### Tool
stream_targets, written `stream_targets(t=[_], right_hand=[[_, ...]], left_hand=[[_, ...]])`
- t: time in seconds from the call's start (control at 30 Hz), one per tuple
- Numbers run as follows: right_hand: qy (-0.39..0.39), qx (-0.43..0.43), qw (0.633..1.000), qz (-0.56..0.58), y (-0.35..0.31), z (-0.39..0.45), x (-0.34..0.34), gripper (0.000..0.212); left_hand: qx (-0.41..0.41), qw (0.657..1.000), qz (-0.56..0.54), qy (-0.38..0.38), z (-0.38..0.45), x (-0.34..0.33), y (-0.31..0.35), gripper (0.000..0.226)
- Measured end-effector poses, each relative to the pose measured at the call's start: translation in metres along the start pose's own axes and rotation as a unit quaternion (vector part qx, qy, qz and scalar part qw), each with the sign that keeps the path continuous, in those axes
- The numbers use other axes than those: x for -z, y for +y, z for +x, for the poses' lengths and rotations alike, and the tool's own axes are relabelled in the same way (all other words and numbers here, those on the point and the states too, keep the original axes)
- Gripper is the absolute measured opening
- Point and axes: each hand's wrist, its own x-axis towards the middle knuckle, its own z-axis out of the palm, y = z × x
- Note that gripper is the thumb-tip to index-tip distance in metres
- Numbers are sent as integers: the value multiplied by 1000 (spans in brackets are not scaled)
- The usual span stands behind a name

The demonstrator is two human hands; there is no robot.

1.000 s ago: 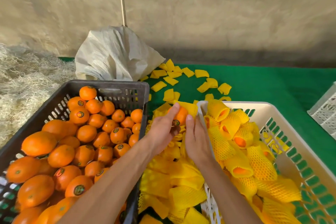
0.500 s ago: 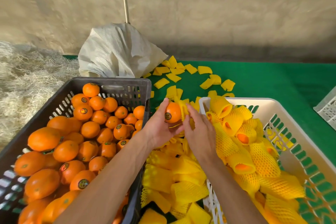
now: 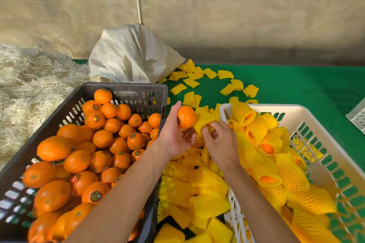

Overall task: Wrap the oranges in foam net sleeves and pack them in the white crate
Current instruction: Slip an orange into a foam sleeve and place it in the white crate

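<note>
We see the left hand (image 3: 174,138) holding one orange (image 3: 186,117) between thumb and curled fingers, raised between the two crates; a sticker shows on the fruit's left side. The right hand (image 3: 220,142) sits just beside it, its fingers pinching the mouth of a yellow foam net sleeve (image 3: 204,122), which touches the orange on its right; the fruit is not yet inside the net. To the left we find the dark crate (image 3: 126,92) heaped with bare oranges (image 3: 98,144), many of them stickered; to the right stands the white crate (image 3: 286,109), holding oranges already in their nets (image 3: 264,156), orange skin showing at several open ends. Between the crates lies a heap of flat spare sleeves (image 3: 199,189), under both forearms; more sleeves (image 3: 207,83) are scattered across the green cover of the desk (image 3: 296,89) beyond. Behind the dark crate we see a crumpled white sack (image 3: 128,55), and at far left a mass of pale straw (image 3: 29,85); a corner of another white crate (image 3: 357,116) shows at the right edge.
</note>
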Motion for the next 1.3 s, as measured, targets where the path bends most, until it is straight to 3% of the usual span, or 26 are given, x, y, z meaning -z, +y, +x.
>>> stream_targets(t=[0.13, 0.23, 0.33, 0.4, 0.5, 0.63, 0.7, 0.83, 1.07, 1.17, 1.23, 1.3], right_hand=[[-33, -74, 993, 87, 3, 0, -1, 22], [-73, -130, 982, 119, 4, -4, -6, 5], [-139, -133, 981, 39, 7, -4, -10, 37], [-147, -108, 983, -19, 6, -5, -11, 55], [-184, -73, 980, -35, 7, -11, -13, 69], [-247, -149, 957, -7, 9, -18, -11, 80], [-263, -192, 943, 74, 10, -19, -14, 76], [-221, -248, 921, 204, 11, -12, -14, 33], [-164, -247, 930, 220, 16, -13, -12, 50], [-150, -255, 928, 226, 19, -11, -15, 60], [-162, -246, 929, 224, 20, -11, -17, 58], [-175, -237, 928, 229, 20, -11, -18, 51]], left_hand=[[-68, 984, 161, 28, -2, -3, -5, 75], [-207, 918, 324, 101, -6, -8, -14, 61], [-291, 893, 337, 69, -9, -7, -13, 54], [-251, 901, 354, 12, -11, -7, -12, 61], [-163, 884, 437, -37, -9, -5, -16, 82], [-98, 871, 477, -65, -2, -2, -13, 92], [-84, 865, 489, -73, 0, 1, -10, 91], [-119, 852, 508, -42, 4, 5, -7, 81], [-142, 816, 551, -107, -1, 5, -8, 70], [-151, 790, 578, -135, -1, 7, -9, 79], [-170, 766, 607, -130, 0, 7, -13, 92], [-192, 743, 633, -98, 0, 7, -16, 91]])
